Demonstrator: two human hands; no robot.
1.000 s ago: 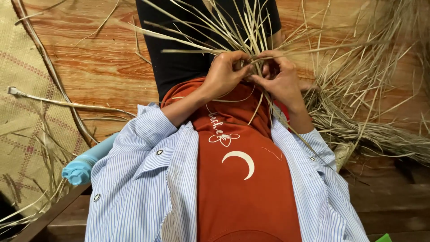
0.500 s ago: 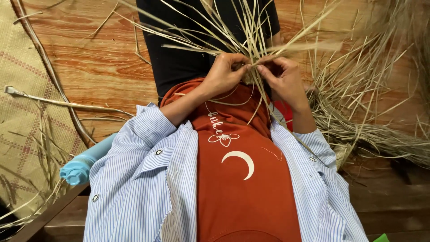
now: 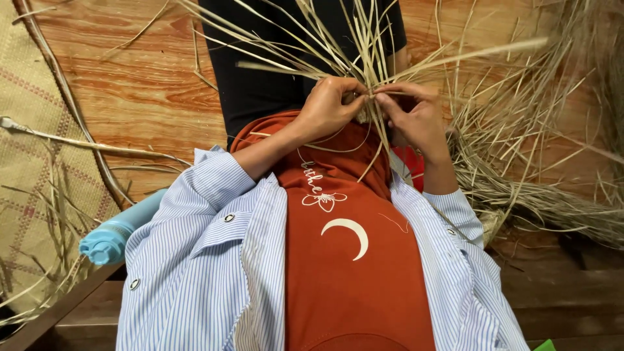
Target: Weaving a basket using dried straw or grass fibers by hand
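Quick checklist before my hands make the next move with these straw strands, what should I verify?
1. Left hand grips the strands: ok.
2. Right hand pinches the same bunch: ok.
3. Both hands meet at one crossing point: ok.
4. Loose ends fan freely upward: ok.
5. Spare straw pile lies beside the right hand: ok.
6. Weave tightness under the fingers: cannot tell, hidden.

Pale tan straw strips (image 3: 364, 52), blue-white striped shirt (image 3: 195, 273), light-blue bottle (image 3: 114, 235).
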